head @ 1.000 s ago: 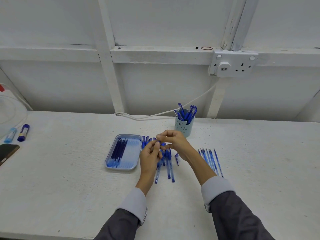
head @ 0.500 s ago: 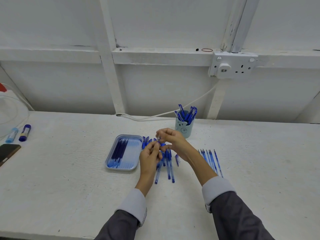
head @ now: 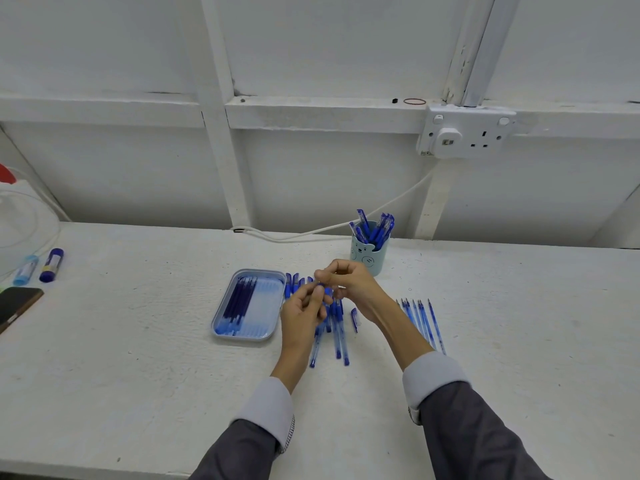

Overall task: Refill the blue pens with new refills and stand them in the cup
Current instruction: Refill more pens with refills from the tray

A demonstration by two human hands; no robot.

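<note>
My left hand (head: 304,308) and my right hand (head: 349,284) meet over the middle of the table, both pinching one blue pen (head: 323,289), which my fingers mostly hide. Beneath them lies a row of blue pens (head: 337,336). A loose pen cap (head: 355,318) rests just to the right of that row. Left of my hands, a pale blue tray (head: 273,329) holds dark blue refills (head: 237,299). Behind my right hand stands a light blue bear-face cup (head: 369,254) with several blue pens upright in it. Several thin refills (head: 420,322) lie side by side to the right.
The white table (head: 138,358) runs back to a white wall. A white cable (head: 311,232) trails behind the cup to a wall socket (head: 465,133). At the far left lie two glue sticks (head: 50,259) and a dark phone (head: 17,304).
My hands stay over the pen row, with my fingers shifting slightly on the pen they hold. The view has tilted a little.
</note>
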